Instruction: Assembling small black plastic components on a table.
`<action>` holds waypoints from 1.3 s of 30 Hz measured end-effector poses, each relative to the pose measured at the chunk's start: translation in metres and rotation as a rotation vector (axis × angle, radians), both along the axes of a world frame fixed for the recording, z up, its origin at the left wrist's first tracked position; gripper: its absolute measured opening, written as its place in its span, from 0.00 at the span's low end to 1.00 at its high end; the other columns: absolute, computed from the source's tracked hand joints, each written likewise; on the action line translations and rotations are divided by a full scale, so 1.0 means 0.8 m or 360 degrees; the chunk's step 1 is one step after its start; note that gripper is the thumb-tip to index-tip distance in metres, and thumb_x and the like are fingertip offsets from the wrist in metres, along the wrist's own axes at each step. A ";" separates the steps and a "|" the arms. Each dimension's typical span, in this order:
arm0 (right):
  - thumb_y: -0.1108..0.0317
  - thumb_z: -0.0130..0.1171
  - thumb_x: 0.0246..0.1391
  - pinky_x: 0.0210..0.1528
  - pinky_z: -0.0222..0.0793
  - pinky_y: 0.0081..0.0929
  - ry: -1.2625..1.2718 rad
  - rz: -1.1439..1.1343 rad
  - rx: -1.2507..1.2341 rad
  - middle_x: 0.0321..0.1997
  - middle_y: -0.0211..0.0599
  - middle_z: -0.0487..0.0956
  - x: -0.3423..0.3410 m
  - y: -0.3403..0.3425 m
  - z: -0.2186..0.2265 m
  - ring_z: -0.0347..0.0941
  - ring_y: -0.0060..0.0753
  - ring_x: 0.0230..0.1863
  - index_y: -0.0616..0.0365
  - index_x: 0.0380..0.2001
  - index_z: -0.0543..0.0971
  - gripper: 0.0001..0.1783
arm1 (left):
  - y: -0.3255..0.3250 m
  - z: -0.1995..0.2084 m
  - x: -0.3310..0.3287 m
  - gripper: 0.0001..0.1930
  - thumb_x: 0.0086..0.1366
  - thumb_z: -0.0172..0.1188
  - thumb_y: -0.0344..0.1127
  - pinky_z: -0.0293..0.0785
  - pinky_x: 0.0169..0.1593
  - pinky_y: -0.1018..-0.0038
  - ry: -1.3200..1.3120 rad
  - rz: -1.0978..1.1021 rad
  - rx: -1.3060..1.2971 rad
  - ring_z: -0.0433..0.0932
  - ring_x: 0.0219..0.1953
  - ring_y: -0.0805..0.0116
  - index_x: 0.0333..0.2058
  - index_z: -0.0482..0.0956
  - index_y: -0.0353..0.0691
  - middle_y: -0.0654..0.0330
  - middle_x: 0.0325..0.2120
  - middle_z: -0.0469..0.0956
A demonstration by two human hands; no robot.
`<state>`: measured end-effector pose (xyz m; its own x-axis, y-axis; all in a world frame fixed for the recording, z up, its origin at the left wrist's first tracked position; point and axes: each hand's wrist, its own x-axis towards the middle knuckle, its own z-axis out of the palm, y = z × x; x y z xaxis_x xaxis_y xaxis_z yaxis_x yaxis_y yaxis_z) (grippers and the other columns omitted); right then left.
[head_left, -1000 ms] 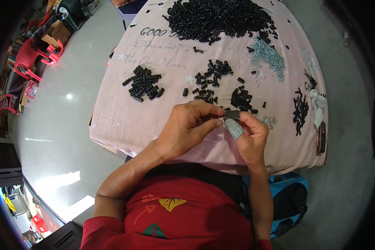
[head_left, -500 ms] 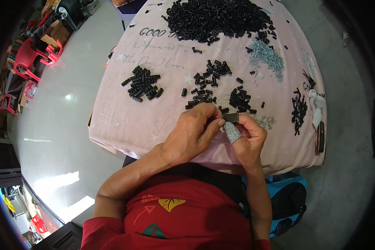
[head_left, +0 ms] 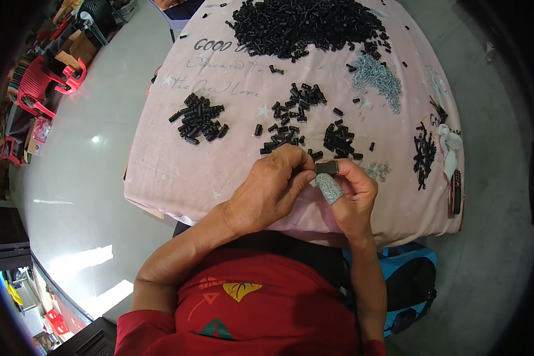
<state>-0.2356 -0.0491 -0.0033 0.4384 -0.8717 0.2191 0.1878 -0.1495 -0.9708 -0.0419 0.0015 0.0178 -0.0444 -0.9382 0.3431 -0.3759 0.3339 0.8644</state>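
At the near edge of the worktop (head_left: pixel 160 178), draped in a pale pink printed cloth, both hands meet just above the lap.

Left hand (head_left: pixel 273 193): fingers curled narrow, tips pinched against the small black plastic cylindrical part (head_left: pixel 326 168); whether they carry a second piece cannot be told.

Right hand (head_left: pixel 353 196): closed on that same black part between thumb and forefinger; one finger wears a grey speckled fabric sleeve (head_left: pixel 329 188).

Stock on the cloth: large heap of black plastic parts (head_left: pixel 308 26) at the far edge; pile of small silver metal pieces (head_left: pixel 377 80) to its right; tidy cluster of black parts (head_left: pixel 199 118) left of centre; loose scatter of black parts (head_left: pixel 299 121) just beyond the hands; bundle of thin black sticks (head_left: pixel 424 154) at right.

Step in hand, by judgement: fitting or pressing the held part together. Next move likely calls for steady alignment of fingertips.
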 end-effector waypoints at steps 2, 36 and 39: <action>0.86 0.64 0.60 0.48 0.74 0.16 0.0041 -0.0014 -0.0059 0.45 0.31 0.82 -0.001 0.000 -0.001 0.77 0.16 0.44 0.69 0.46 0.82 0.11 | 0.001 0.000 -0.001 0.06 0.69 0.63 0.26 0.75 0.40 0.56 0.0027 0.0013 0.0045 0.78 0.35 0.42 0.40 0.75 0.32 0.45 0.32 0.77; 0.86 0.64 0.57 0.46 0.73 0.18 0.0070 -0.0168 -0.0137 0.38 0.31 0.81 0.001 0.005 0.004 0.76 0.18 0.40 0.68 0.44 0.83 0.12 | 0.003 -0.013 -0.010 0.08 0.68 0.68 0.28 0.74 0.34 0.71 0.0292 0.0111 -0.0103 0.77 0.30 0.64 0.43 0.81 0.35 0.56 0.33 0.77; 0.86 0.65 0.57 0.48 0.74 0.19 0.0210 -0.0178 -0.0310 0.39 0.31 0.81 -0.002 0.004 -0.002 0.76 0.19 0.40 0.69 0.44 0.83 0.11 | 0.001 -0.023 -0.009 0.07 0.68 0.68 0.27 0.75 0.34 0.75 0.0347 0.0122 -0.0099 0.78 0.29 0.68 0.43 0.82 0.35 0.58 0.33 0.79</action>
